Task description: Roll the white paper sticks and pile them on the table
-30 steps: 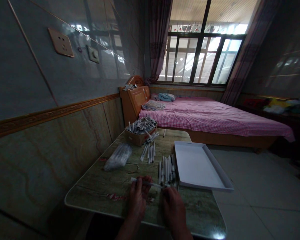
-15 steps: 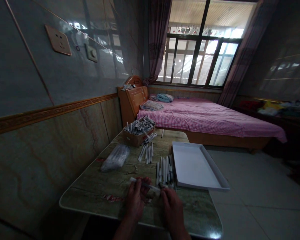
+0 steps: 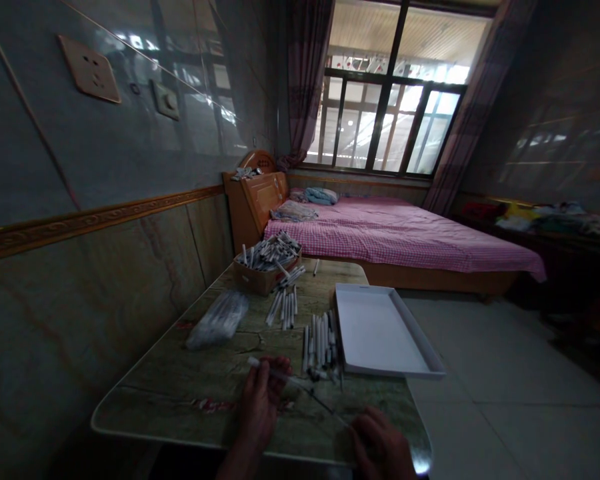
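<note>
My left hand (image 3: 263,400) is closed around a translucent white pen barrel (image 3: 286,377), whose end pokes out past the fingers. Lower right, my right hand (image 3: 383,443) pinches the far end of a thin dark pen refill (image 3: 325,405). The refill lies in line with the barrel and its other end meets the barrel's open end; whether part of it sits inside cannot be made out. Just beyond my hands, a row of pale pen parts (image 3: 321,340) lies on the table (image 3: 180,380), with several small dark pieces at its near end.
A white shallow box lid (image 3: 380,330) lies at the table's right. A cardboard box (image 3: 255,279) heaped with pens stands at the back left, with loose pens (image 3: 285,308) before it. A clear plastic bag (image 3: 220,319) lies left. Behind is a bed (image 3: 405,233).
My right hand has moved right and toward me, away from the left hand. A long dark stretch of refill now shows between them. The whole view has shifted slightly.
</note>
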`<action>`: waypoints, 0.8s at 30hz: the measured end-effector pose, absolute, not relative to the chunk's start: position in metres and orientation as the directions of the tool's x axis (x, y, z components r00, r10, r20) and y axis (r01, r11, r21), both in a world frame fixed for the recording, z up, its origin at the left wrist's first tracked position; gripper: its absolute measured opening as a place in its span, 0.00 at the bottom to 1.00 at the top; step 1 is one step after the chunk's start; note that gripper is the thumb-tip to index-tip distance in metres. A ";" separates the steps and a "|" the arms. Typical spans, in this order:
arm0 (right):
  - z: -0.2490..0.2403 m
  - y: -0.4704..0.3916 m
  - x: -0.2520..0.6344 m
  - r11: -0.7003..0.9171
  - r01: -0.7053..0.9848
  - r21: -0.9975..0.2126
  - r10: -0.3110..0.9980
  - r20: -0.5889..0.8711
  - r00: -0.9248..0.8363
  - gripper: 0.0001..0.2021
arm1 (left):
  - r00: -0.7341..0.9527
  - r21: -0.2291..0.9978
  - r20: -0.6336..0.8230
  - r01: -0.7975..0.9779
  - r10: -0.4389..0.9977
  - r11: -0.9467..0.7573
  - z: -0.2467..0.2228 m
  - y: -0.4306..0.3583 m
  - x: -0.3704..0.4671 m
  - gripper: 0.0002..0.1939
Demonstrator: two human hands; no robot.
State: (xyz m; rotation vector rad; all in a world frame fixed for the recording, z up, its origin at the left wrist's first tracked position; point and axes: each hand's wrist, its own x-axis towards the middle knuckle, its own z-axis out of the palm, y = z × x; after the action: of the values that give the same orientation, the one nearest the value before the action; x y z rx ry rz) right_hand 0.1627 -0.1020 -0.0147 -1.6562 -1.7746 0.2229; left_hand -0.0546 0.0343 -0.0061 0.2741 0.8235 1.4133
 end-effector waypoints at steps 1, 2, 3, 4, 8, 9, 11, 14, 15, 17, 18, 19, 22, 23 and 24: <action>-0.020 -0.107 0.171 0.149 0.815 -0.559 0.929 0.362 0.078 0.12 | -0.073 0.615 -0.353 -0.770 0.933 0.172 -0.005 0.035 -0.054 0.04; -0.025 -0.111 0.177 0.126 0.816 -0.565 0.922 0.371 0.114 0.13 | -0.085 0.605 -0.361 -0.779 0.929 0.164 -0.003 0.035 -0.054 0.04; -0.030 -0.113 0.182 0.091 0.816 -0.571 0.911 0.378 0.163 0.13 | -0.091 0.595 -0.367 -0.788 0.926 0.159 -0.002 0.035 -0.053 0.04; -0.033 -0.113 0.185 0.049 0.816 -0.577 0.898 0.383 0.218 0.13 | -0.089 0.587 -0.372 -0.793 0.924 0.160 -0.001 0.035 -0.053 0.05; -0.036 -0.102 0.182 -0.144 0.820 -0.555 0.843 0.365 0.395 0.14 | -0.060 0.572 -0.383 -0.799 0.922 0.185 0.000 0.034 -0.054 0.06; -0.036 -0.098 0.179 -0.176 0.824 -0.539 0.834 0.363 0.416 0.14 | -0.054 0.571 -0.383 -0.799 0.922 0.190 0.000 0.033 -0.054 0.05; -0.033 -0.089 0.171 -0.220 0.838 -0.499 0.816 0.377 0.439 0.14 | -0.042 0.572 -0.376 -0.797 0.926 0.196 -0.001 0.034 -0.055 0.03; -0.029 -0.079 0.159 -0.258 0.869 -0.422 0.790 0.426 0.442 0.14 | -0.024 0.579 -0.361 -0.789 0.932 0.204 -0.001 0.034 -0.055 0.02; -0.028 -0.077 0.155 -0.264 0.882 -0.392 0.791 0.436 0.430 0.14 | -0.020 0.582 -0.358 -0.786 0.934 0.206 0.000 0.033 -0.054 0.03; -0.027 -0.074 0.149 -0.279 0.899 -0.336 0.802 0.433 0.411 0.14 | 0.002 0.589 -0.349 -0.777 0.937 0.221 0.001 0.031 -0.054 0.06; -0.027 -0.074 0.148 -0.285 0.904 -0.317 0.811 0.422 0.404 0.13 | 0.021 0.593 -0.341 -0.771 0.940 0.232 0.002 0.030 -0.053 0.08; -0.027 -0.074 0.147 -0.288 0.907 -0.309 0.821 0.408 0.399 0.13 | 0.040 0.599 -0.330 -0.764 0.943 0.242 0.002 0.028 -0.053 0.10; -0.029 -0.077 0.151 -0.266 0.897 -0.354 0.848 0.356 0.392 0.15 | 0.091 0.644 -0.295 -0.716 0.951 0.268 0.001 0.023 -0.052 0.19; -0.029 -0.077 0.152 -0.247 0.886 -0.392 0.852 0.347 0.391 0.16 | 0.102 0.667 -0.275 -0.696 0.956 0.266 0.001 0.022 -0.052 0.22; -0.028 -0.076 0.154 -0.217 0.871 -0.440 0.858 0.341 0.385 0.17 | 0.120 0.689 -0.245 -0.676 0.962 0.260 0.001 0.021 -0.051 0.24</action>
State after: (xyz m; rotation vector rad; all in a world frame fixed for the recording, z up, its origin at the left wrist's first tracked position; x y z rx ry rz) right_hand 0.1540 -0.0765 -0.0281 -2.0798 -1.4781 -0.0313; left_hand -0.0514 0.0213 0.0010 0.4676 0.7484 1.2620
